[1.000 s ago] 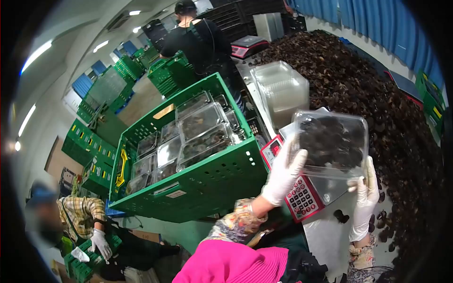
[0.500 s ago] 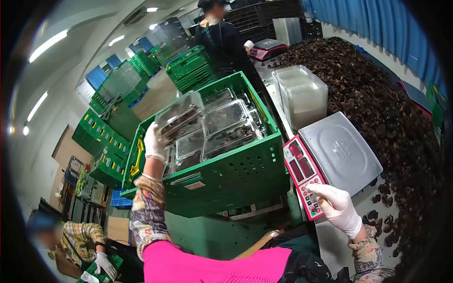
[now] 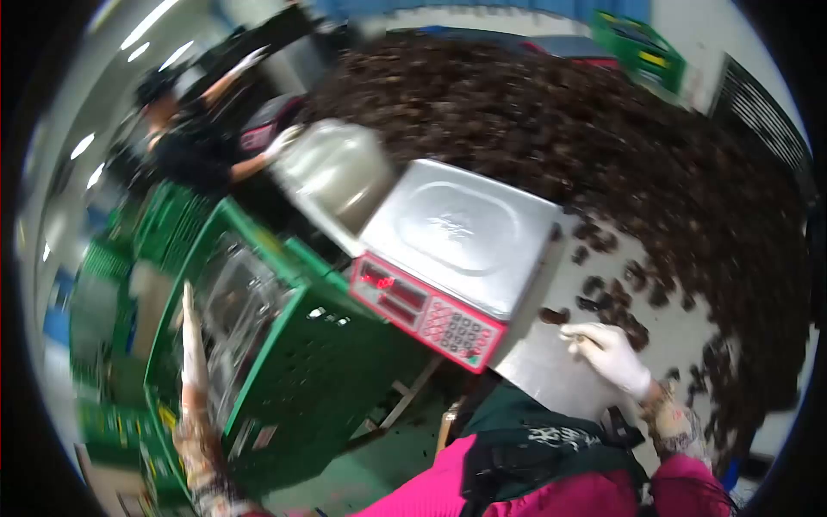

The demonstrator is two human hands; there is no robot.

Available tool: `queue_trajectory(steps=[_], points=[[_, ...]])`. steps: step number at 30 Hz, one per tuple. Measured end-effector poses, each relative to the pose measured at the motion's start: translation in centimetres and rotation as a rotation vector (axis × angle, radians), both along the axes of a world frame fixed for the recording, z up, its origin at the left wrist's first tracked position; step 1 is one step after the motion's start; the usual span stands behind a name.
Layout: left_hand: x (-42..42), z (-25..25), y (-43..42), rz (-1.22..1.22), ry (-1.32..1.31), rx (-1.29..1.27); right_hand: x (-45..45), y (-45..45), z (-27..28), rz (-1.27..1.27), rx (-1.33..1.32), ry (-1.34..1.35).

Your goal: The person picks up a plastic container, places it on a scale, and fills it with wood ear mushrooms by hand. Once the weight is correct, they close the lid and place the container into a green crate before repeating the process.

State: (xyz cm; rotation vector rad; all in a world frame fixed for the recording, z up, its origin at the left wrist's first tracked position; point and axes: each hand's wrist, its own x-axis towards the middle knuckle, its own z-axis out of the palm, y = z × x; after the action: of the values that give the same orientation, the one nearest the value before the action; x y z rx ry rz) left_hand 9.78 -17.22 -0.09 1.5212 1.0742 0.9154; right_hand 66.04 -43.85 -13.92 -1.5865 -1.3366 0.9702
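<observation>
My left hand (image 3: 194,345), in a white glove, is over the green crate (image 3: 289,332) with its fingers stretched out straight and nothing in them. Clear plastic boxes (image 3: 245,289) with dark contents lie inside that crate, blurred. My gloved right hand (image 3: 610,358) is above the metal tabletop, right of the scale. Its thumb and fingers are drawn together, and whether anything is between them I cannot make out. The scale (image 3: 457,237) has a bare steel pan and a red keypad panel with lit digits. Small dark pieces (image 3: 612,306) lie just beyond my right hand.
A large heap of dark, wrinkled pieces (image 3: 551,121) covers the far tabletop. A stack of clear containers (image 3: 336,172) stands left of the scale. Behind it a co-worker (image 3: 189,146) reaches toward the stack, near another scale (image 3: 267,125). A green crate (image 3: 637,52) sits at the back.
My view has swung right. My left hand has let go of the clear box it held over the crate. My right hand has left the scale's keypad and moved right, over the tabletop.
</observation>
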Motion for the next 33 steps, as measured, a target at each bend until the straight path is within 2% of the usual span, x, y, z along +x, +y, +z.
queue_trajectory(steps=[2,3,5,7,9,10,11,12,13,15,17,19,21,22,23,24,25,26,27,29,31,32,33], points=[[4.1,-2.8,-1.1,-0.280,1.063,0.464,0.2,-1.1,-0.5,-0.032,0.070,-0.061],[6.2,-3.2,-1.3,-0.272,1.054,0.586,0.6,-1.5,-1.0,-0.040,0.100,-0.103],[7.5,-2.5,-0.9,-0.146,1.195,0.609,1.0,-2.5,-2.1,-0.105,0.087,-0.107],[7.5,-4.5,0.2,-0.111,1.317,0.791,2.1,-3.3,-3.3,-0.135,0.087,-0.094],[7.3,-3.8,0.7,-0.125,0.972,0.731,3.7,-4.1,-4.0,-0.315,0.121,-0.207],[7.2,-3.4,1.3,-0.055,0.851,0.722,4.5,-4.4,-4.0,-0.380,0.174,-0.280],[7.6,-2.8,1.6,0.014,0.729,0.713,5.5,-5.0,-4.3,-0.447,0.177,-0.223],[10.3,-1.1,1.0,0.132,0.788,0.778,6.6,-5.5,-4.4,-0.513,0.143,-0.196],[12.0,-0.1,1.6,0.165,0.735,0.857,7.5,-5.9,-4.4,-0.578,0.107,-0.169],[15.4,1.1,4.5,0.137,0.805,1.069,8.8,-6.2,-3.6,-0.634,0.103,-0.140],[18.2,0.0,9.3,0.049,0.902,1.234,9.3,-6.8,-3.4,-0.691,0.109,-0.116],[19.7,-2.7,15.8,-0.040,1.006,1.182,9.3,-7.3,-4.0,-0.680,0.100,-0.094],[21.1,-5.3,20.7,-0.018,1.353,0.648,8.6,-8.4,-4.5,-0.687,0.145,-0.131],[15.4,-12.1,33.5,-0.364,1.996,0.830,8.4,-8.9,-4.6,-0.693,0.140,-0.126],[17.3,-12.6,34.9,-0.826,2.419,1.213,8.2,-9.5,-4.8,-0.695,0.135,-0.120],[17.0,-11.9,35.5,-0.623,2.221,0.934,8.1,-10.0,-5.0,-0.706,0.111,-0.161],[16.6,-11.0,36.0,-0.420,1.903,0.684,8.3,-10.3,-5.3,-0.710,0.116,-0.161],[19.8,-7.3,31.5,-0.241,1.594,0.538,8.3,-10.5,-5.6,-0.710,0.087,-0.146],[21.2,-4.9,29.1,-0.236,1.599,0.536,8.4,-10.4,-5.8,-0.706,0.057,-0.130],[22.7,-2.1,25.5,-0.018,1.588,0.783,8.9,-8.5,-5.3,-0.676,0.069,-0.131],[24.2,-1.3,24.1,0.146,1.429,0.966,9.5,-4.9,-4.4,-0.531,0.118,-0.171],[25.9,-0.2,21.1,0.137,1.337,1.147,10.1,-2.9,-4.8,-0.461,0.151,-0.222],[27.7,0.5,18.4,0.141,1.341,1.147,10.8,-0.6,-5.5,-0.390,0.182,-0.273]])
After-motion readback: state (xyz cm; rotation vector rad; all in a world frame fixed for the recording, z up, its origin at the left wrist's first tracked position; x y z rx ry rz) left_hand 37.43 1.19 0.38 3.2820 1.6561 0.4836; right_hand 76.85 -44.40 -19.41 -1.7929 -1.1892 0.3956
